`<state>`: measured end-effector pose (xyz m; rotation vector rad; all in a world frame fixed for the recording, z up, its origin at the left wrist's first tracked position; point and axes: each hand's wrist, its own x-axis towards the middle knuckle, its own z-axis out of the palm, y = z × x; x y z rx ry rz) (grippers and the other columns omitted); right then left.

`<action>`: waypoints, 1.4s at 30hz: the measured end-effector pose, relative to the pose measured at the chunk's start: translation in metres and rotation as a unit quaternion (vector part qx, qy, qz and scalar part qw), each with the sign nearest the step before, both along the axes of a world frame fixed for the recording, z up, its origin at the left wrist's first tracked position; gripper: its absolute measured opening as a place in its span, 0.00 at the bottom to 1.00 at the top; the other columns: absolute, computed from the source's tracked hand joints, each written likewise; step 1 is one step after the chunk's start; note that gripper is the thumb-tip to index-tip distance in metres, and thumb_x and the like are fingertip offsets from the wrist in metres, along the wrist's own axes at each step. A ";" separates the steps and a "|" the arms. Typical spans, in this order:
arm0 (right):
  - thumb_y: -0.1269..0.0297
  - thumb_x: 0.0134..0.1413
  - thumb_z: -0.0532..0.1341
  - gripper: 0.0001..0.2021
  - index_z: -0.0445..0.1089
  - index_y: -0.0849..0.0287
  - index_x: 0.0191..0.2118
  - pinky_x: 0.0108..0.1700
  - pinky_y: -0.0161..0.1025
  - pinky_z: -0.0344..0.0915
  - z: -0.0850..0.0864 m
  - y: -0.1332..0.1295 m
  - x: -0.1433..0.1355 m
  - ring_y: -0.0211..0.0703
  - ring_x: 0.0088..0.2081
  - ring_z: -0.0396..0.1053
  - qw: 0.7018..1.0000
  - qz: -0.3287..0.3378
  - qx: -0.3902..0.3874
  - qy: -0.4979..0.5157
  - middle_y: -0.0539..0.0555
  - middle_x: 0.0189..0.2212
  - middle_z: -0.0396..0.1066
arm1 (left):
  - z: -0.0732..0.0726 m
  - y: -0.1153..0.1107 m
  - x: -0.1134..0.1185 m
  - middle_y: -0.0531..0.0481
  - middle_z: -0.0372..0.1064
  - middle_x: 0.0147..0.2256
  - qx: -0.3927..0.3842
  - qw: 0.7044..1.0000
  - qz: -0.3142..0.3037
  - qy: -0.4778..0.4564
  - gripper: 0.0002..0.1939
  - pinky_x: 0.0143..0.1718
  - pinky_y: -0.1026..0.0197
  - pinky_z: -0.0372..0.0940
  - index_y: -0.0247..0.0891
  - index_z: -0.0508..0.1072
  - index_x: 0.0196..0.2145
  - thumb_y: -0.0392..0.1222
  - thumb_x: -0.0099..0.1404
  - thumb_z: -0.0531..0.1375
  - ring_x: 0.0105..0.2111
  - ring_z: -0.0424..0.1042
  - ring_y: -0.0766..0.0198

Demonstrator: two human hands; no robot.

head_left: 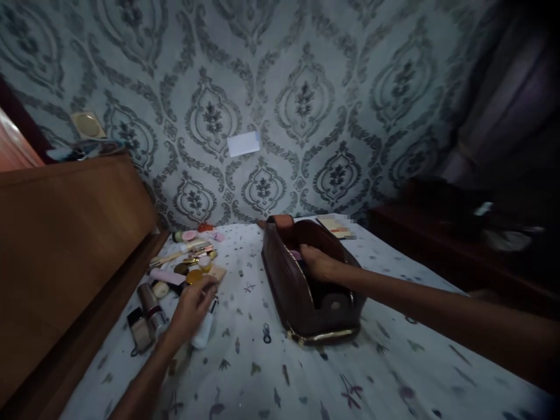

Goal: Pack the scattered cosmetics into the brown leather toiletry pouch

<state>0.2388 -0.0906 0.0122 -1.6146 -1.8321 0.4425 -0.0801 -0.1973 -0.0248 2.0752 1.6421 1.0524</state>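
Note:
An open dark brown zip bag (280,291) stands on the patterned white sheet. My right hand (321,265) is inside its mouth, fingers curled down beside something pinkish (296,255); what they grip is mostly hidden. To the left, my left hand (192,306) is among loose cosmetics, its fingers bent together beside a yellow-lidded jar (194,276) and a flat beige piece (217,272). Whatever is in those fingers cannot be made out. Under this hand lies a pale tube (203,332). A foundation bottle (140,329) and a silvery-brown tube (152,306) lie nearer me.
A wooden board (74,233) borders the left side. Behind the makeup are a pink round item (189,235), brushes (175,254) and a red item (205,227). A flat card-like item (335,226) lies behind the bag, before the patterned wall (262,105). Dark furniture stands right.

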 end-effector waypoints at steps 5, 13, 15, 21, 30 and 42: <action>0.75 0.52 0.64 0.10 0.75 0.59 0.41 0.53 0.48 0.67 0.045 -0.037 -0.002 0.53 0.49 0.73 0.986 0.120 0.106 -0.040 0.61 0.44 0.75 | 0.019 0.066 -0.056 0.48 0.75 0.36 -0.004 0.997 0.074 0.024 0.11 0.42 0.59 0.66 0.36 0.74 0.40 0.44 0.67 0.55 0.38 0.73 0.59; 0.78 0.61 0.52 0.13 0.68 0.56 0.44 0.44 0.38 0.71 0.000 -0.125 -0.107 0.43 0.41 0.72 0.898 0.377 0.225 0.042 0.56 0.38 0.74 | 0.021 0.177 -0.129 0.44 0.70 0.50 -0.089 0.957 0.260 0.090 0.17 0.47 0.48 0.71 0.35 0.70 0.52 0.46 0.69 0.60 0.46 0.73 0.56; 0.79 0.60 0.52 0.12 0.68 0.57 0.41 0.43 0.39 0.71 -0.035 -0.122 -0.130 0.44 0.40 0.71 0.910 0.381 0.161 0.033 0.55 0.37 0.74 | 0.016 0.196 -0.134 0.43 0.69 0.51 -0.107 0.950 0.274 0.106 0.18 0.47 0.47 0.71 0.36 0.70 0.53 0.46 0.69 0.60 0.47 0.72 0.55; 0.78 0.57 0.52 0.16 0.67 0.55 0.47 0.44 0.37 0.70 -0.121 -0.096 -0.146 0.43 0.42 0.72 0.928 0.335 0.097 0.131 0.55 0.40 0.73 | -0.002 0.244 -0.135 0.43 0.68 0.53 -0.133 0.943 0.271 0.139 0.19 0.48 0.47 0.70 0.36 0.69 0.54 0.46 0.69 0.60 0.49 0.72 0.55; 0.77 0.54 0.55 0.15 0.70 0.56 0.45 0.41 0.35 0.69 -0.145 -0.090 -0.147 0.42 0.38 0.72 0.938 0.294 0.038 0.181 0.54 0.36 0.73 | -0.003 0.277 -0.133 0.45 0.72 0.46 -0.174 0.951 0.237 0.099 0.14 0.46 0.49 0.70 0.34 0.72 0.46 0.46 0.67 0.62 0.45 0.73 0.56; 0.69 0.62 0.54 0.17 0.69 0.54 0.55 0.51 0.40 0.69 -0.114 -0.100 -0.137 0.44 0.48 0.73 0.926 0.215 0.005 0.310 0.57 0.48 0.74 | 0.050 0.185 -0.050 0.47 0.76 0.33 -0.124 0.949 0.059 -0.283 0.21 0.33 0.56 0.73 0.36 0.74 0.40 0.57 0.58 0.61 0.32 0.76 0.56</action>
